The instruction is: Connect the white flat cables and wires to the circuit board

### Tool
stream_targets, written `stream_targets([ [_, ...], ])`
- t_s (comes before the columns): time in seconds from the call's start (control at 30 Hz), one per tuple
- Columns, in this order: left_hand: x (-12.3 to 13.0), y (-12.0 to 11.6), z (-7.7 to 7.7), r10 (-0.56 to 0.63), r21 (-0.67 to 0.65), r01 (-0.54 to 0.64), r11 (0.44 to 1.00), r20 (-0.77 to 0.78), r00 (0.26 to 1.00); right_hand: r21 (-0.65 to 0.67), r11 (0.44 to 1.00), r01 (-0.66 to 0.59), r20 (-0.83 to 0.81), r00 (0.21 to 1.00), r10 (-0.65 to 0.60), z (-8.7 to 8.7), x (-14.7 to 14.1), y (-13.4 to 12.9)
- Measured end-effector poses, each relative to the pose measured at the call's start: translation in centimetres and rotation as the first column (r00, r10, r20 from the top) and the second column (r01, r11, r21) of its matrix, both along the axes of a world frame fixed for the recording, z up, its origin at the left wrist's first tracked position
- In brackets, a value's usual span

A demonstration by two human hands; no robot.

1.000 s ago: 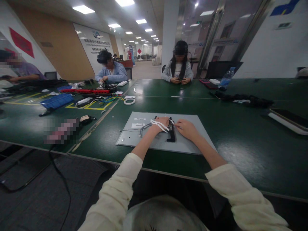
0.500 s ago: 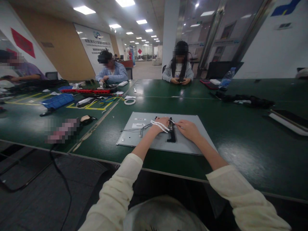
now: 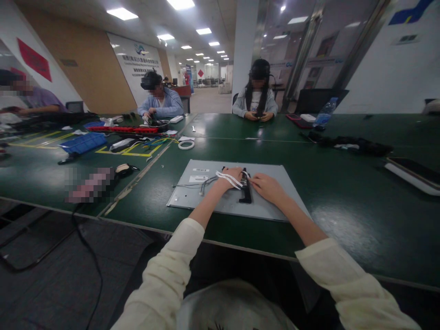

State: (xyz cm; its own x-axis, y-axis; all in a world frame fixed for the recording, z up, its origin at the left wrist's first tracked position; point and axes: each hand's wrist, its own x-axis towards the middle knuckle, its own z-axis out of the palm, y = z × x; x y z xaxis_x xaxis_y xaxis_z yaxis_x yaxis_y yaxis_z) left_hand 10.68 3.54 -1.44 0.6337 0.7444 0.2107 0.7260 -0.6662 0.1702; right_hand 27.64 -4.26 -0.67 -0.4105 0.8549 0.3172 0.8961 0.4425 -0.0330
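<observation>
A flat grey panel (image 3: 271, 201) lies on the green table, with a black plastic bracket (image 3: 246, 195) across its middle. My left hand (image 3: 234, 174) is closed at the bracket's upper part, its fingertips partly hidden. White strips (image 3: 227, 178) lie across the wrist of that hand. From the right, my right hand (image 3: 266, 184) pinches the end of a small white strip (image 3: 246, 174) beside the bracket. Just left of my left hand, grey cables (image 3: 202, 187) with a small connector rest on the panel near white labels (image 3: 198, 178).
To the left lie a blue tray (image 3: 83, 145), a white tape roll (image 3: 186, 145) and a pinkish, blurred object (image 3: 91, 184). A small wrench (image 3: 193, 129) lies farther back. A bottle (image 3: 325, 114) and a phone-like slab (image 3: 414, 174) are at right. Co-workers sit opposite.
</observation>
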Motion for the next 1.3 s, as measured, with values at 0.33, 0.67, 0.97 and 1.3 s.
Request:
stream_targets([
  [0.33, -0.1, 0.2, -0.4, -0.021, 0.002, 0.021, 1.0, 0.012, 1.0, -0.028, 0.995, -0.094, -0.153, 0.984, 0.089, -0.3, 0.4, -0.6],
  [0.67, 0.1, 1.0, -1.2, -0.037, 0.03, 0.036, 0.999, 0.012, 0.999, -0.026, 0.995, -0.096, -0.302, 0.95, 0.084, -0.6, 0.7, -0.3],
  [0.97, 0.0, 0.7, -1.0, -0.034, 0.043, 0.034, 0.999, 0.011, 0.999, 0.025, 0.987, -0.16, -0.273, 0.949, 0.16, -1.4, 0.9, 0.2],
  [1.3, 0.1, 0.0, -0.4, -0.015, 0.036, 0.016, 0.999, -0.006, 1.0, 0.043, 0.993, -0.106, -0.418, 0.901, 0.114, -1.1, 0.7, 0.4],
])
